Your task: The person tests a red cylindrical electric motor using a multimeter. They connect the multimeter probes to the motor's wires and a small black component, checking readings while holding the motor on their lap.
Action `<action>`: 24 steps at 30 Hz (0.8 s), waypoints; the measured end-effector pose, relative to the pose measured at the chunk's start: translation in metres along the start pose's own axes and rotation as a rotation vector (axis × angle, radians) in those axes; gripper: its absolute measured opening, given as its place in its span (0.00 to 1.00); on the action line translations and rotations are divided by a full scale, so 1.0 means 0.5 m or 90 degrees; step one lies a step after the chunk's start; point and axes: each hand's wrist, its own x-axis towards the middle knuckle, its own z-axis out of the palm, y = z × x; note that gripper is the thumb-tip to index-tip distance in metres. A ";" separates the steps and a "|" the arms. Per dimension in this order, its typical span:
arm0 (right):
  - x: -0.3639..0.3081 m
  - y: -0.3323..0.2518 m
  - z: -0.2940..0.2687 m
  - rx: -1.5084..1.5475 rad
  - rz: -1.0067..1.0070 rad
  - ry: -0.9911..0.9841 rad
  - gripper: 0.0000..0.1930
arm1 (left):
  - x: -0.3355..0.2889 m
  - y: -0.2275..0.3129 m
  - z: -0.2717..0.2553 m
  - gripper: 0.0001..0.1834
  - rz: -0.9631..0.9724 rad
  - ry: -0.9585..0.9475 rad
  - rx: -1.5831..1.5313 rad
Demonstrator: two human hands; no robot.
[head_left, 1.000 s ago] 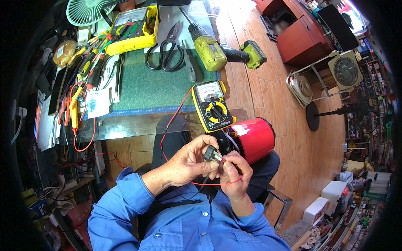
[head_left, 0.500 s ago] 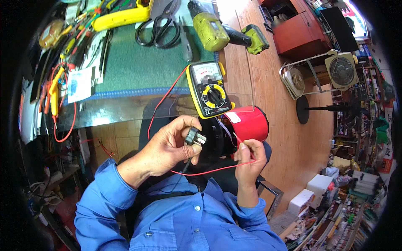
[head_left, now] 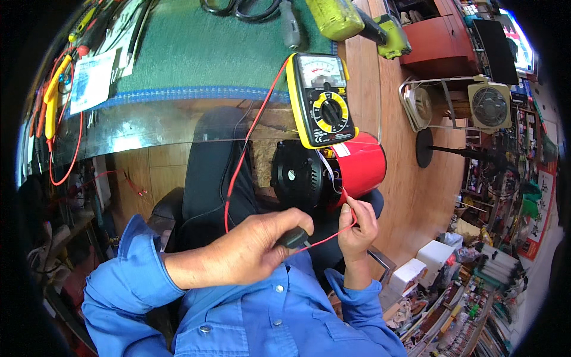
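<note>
My left hand (head_left: 250,247) is closed around a black power plug (head_left: 294,238), its prongs now mostly hidden. In my right hand (head_left: 359,231) is the thin end of a red test lead (head_left: 232,196), pinched between thumb and fingers. The lead's tip is at the opening between a red cylindrical housing (head_left: 363,163) and its black vented end (head_left: 295,174), near some inner wires. This appliance rests by my legs, under the table edge. An analog multimeter (head_left: 323,101) with a yellow frame lies on the table's edge above it, and the red lead runs from it.
A green mat (head_left: 196,53) covers part of the glass-topped table (head_left: 166,128). On it are scissors (head_left: 256,9), a grey-handled screwdriver (head_left: 289,27) and a yellow-green drill (head_left: 336,18). Other leads (head_left: 52,107) lie at left. Fans (head_left: 489,106) and cluttered shelves stand at right.
My left hand has moved down and right with the plug, turning its prongs from view. My right hand has brought the lead's tip to the housing's opening. The view has shifted, showing the table higher.
</note>
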 end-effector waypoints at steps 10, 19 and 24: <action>-0.010 -0.012 0.047 -0.025 -0.038 -0.043 0.14 | -0.012 -0.027 0.018 0.25 0.072 -0.008 0.043; 0.032 -0.012 0.041 -0.104 -0.098 -0.111 0.13 | -0.016 -0.028 0.015 0.28 0.100 0.006 0.046; 0.035 -0.005 0.032 -0.111 -0.107 -0.112 0.14 | -0.016 -0.022 0.014 0.28 0.104 0.016 0.043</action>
